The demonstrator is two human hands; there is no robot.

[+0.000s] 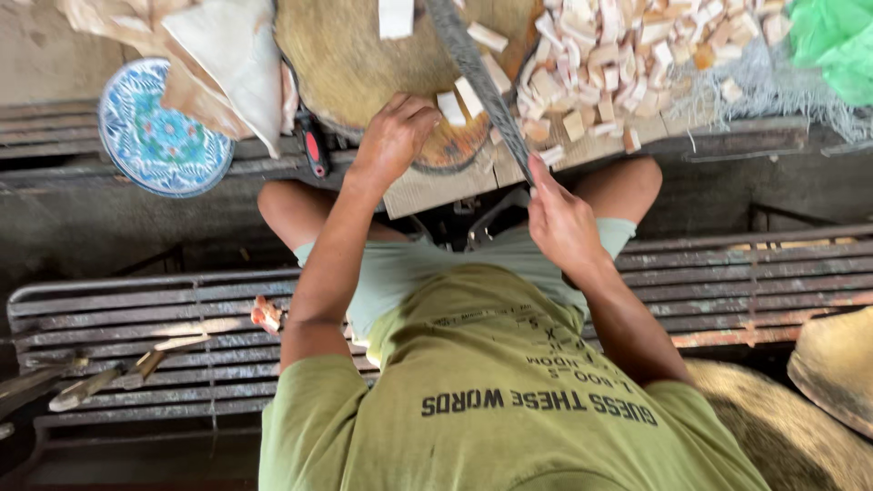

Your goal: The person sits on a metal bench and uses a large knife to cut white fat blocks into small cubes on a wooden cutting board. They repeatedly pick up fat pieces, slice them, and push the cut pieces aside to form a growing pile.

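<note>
Our left-hand fingers (420,111) are curled down and pressed on a small pale wood block (450,107), which lies on the round chopping stump (364,55) at upper centre of the frame. The left hand (393,136) is just left of the long blade (477,77). Our right-hand fingers (538,182) are wrapped tight around the lower end of this blade, approx. centre of the frame, and the right hand (562,223) sits just below the edge of the wooden desk (427,186). The blade goes diagonal up-left, btw. the block and a heap of cut wood pieces (627,55) at upper right. A blue patterned plate (159,132) is at upper left, well apart. A green bag (832,41) is in the top right corner.
</note>
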